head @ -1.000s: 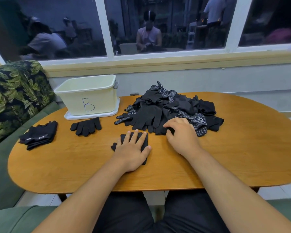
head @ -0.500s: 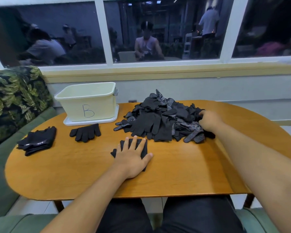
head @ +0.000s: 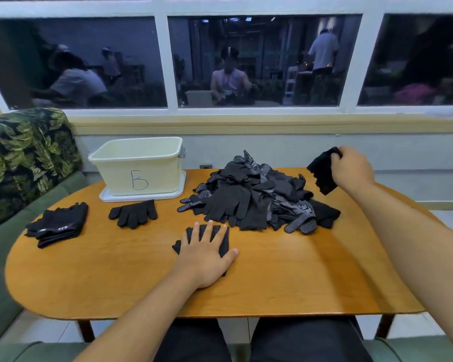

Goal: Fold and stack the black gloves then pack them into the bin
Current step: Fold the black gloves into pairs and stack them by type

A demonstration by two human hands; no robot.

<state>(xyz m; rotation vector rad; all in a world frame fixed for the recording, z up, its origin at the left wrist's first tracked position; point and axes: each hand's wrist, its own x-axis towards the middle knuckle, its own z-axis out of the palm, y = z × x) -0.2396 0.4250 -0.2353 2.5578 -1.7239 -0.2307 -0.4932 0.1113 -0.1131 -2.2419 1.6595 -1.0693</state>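
A heap of black gloves (head: 256, 197) lies at the middle back of the oval wooden table (head: 285, 278). My left hand (head: 207, 254) rests flat, fingers spread, on a black glove (head: 224, 237) in front of the heap. My right hand (head: 351, 169) is raised to the right of the heap and grips a black glove (head: 322, 173) that hangs in the air. A cream bin marked "B" (head: 139, 165) stands on its lid at the back left. A folded stack of gloves (head: 58, 224) sits at the table's left end, with a flat pair of gloves (head: 134, 212) beside it.
A leaf-patterned cushion (head: 24, 158) and green sofa are at the left. A dark window with reflections runs behind the table. My knees are under the near edge.
My right hand went from the front of the heap to its right side, took a glove and lifted it clear. My left hand stayed pressed on its glove.
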